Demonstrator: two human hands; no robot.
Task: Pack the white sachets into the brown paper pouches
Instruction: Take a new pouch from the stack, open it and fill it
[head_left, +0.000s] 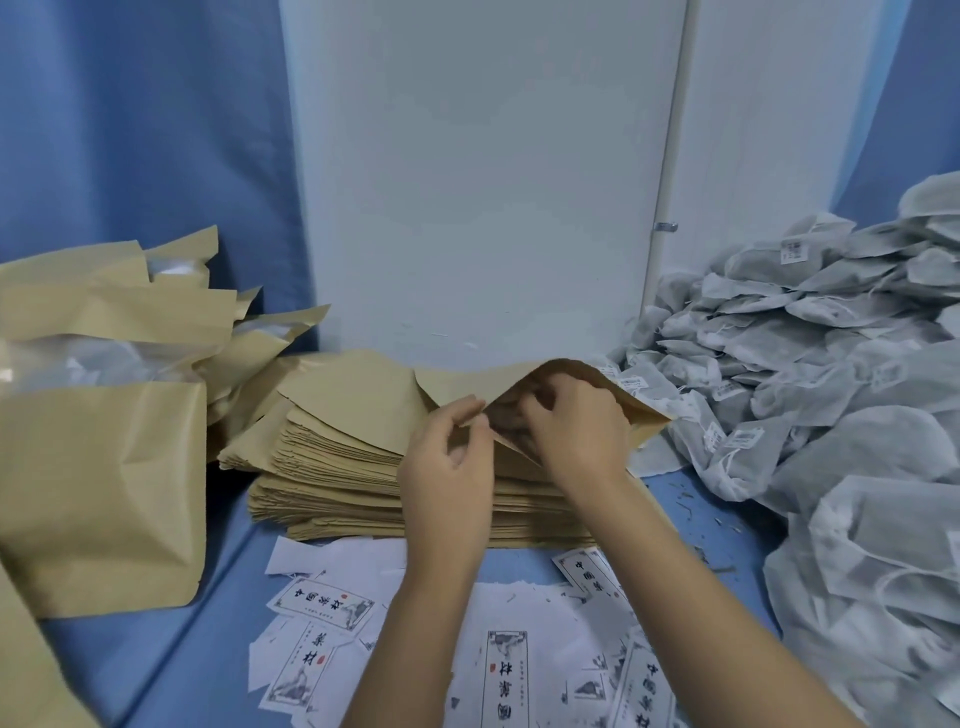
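1. Printed labels (498, 670) are lying loose on the blue-covered worktop (171, 649) right under your forearms, overlapping each other. You're not touching any of them.
2. Your left hand (449, 467) is pinching the near lip of one brown paper pouch (467, 382), with thumb and fingers curled onto the edge.
3. Your right hand (576, 431) is working at the same mouth, fingers curled onto the far lip and pulling it away. Both hands are gripping this pouch and neither is carrying a sachet.
4. That pouch is lying on top of the stack of flat pouches (332, 467), with its mouth facing you and just starting to gape. I'm not seeing anything inside, but your right hand is covering part of the opening.
5. White sachets (831, 389) are sitting in a big loose heap on your right, tags and strings running through it. The heap's edge is lying just beside the pouch's right corner.
6. Filled pouches (98, 493) are standing and leaning on your left with their tops unsealed. Pale contents are showing through the clear windows, so part of the job is reading as done.
7. Judging what's left: the heap is looking large and the flat stack thick, so plenty more rounds are coming. In this round you're at the opening step, and loading has not yet started.
8. White panel (483, 182) is standing upright behind the stack and isn't in play.
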